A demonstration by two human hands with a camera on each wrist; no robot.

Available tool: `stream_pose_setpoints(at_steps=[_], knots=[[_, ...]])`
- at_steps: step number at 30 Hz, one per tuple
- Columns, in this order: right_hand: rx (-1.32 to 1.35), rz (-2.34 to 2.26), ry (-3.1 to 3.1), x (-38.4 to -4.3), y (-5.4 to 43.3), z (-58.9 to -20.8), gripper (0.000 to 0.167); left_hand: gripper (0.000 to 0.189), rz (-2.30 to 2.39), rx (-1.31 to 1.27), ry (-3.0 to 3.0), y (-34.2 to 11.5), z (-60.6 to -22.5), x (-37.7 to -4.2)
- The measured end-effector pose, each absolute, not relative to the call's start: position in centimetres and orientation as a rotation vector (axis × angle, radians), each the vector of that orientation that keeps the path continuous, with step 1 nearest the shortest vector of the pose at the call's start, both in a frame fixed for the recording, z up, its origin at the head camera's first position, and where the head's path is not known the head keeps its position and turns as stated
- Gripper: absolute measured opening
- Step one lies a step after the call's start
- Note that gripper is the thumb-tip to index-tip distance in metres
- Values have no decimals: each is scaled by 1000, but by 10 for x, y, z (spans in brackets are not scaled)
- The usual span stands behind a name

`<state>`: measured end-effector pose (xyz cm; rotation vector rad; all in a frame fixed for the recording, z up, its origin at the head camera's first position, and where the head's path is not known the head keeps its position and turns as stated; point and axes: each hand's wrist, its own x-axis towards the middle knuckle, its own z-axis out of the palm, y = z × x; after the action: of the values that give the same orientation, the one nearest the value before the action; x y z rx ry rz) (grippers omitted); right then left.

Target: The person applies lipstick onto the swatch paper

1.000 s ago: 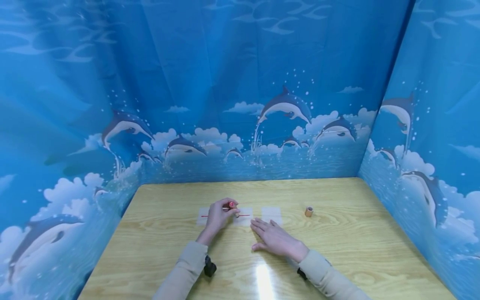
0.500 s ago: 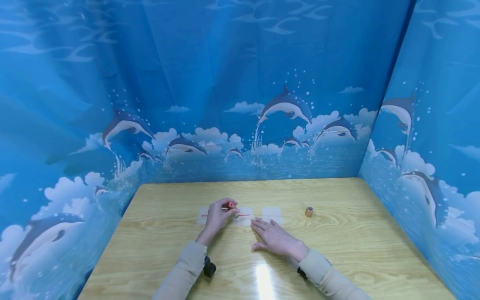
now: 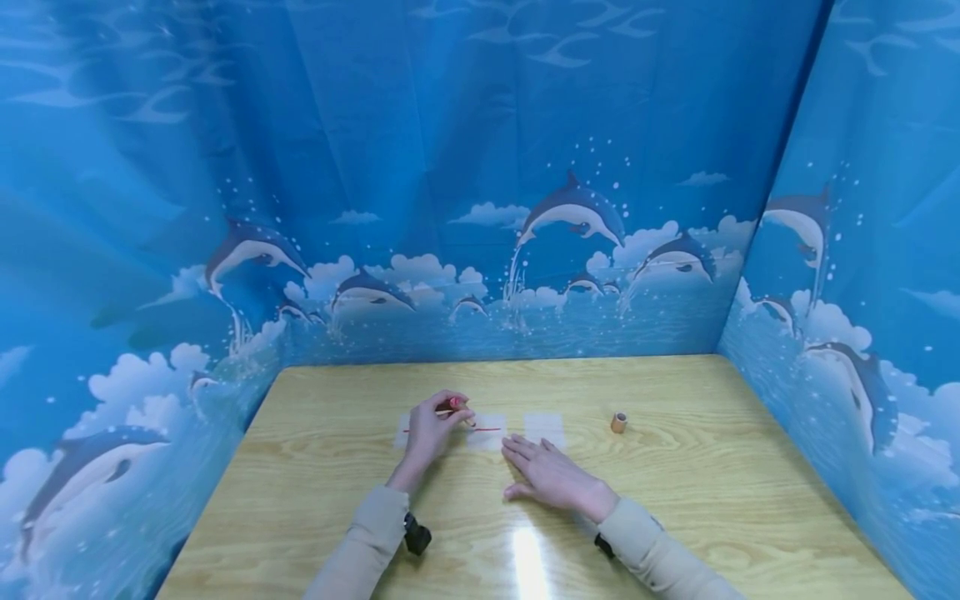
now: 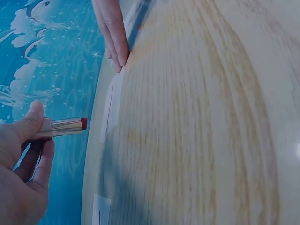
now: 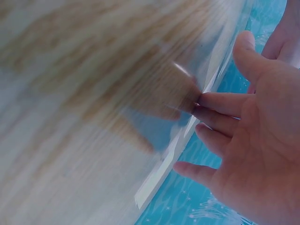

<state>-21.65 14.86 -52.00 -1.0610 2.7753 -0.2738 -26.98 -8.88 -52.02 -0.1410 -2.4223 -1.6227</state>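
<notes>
Left grip [image 3: 429, 431] pinches the lipstick [image 4: 65, 127] by its base [image 4: 47, 127], red tip [image 4: 84, 123] outward; right grip [image 3: 551, 477] spread.

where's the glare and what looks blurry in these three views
Head view: a white glare streak on the table, low in the picture; left wrist view: a small bright spot at the right edge, the lipstick reasonably clear; right wrist view: the table's grain soft and smeared at upper left, with what looks like a reflection of the right hand in the shiny surface.
</notes>
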Motion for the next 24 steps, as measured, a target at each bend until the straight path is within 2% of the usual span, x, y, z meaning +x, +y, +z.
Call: stream_pose_setpoints(at_steps=[24], knots=[[-1028,-386,2774,-222,146,-518,67,27,-1967,161,-2058,-110,-526,-254]])
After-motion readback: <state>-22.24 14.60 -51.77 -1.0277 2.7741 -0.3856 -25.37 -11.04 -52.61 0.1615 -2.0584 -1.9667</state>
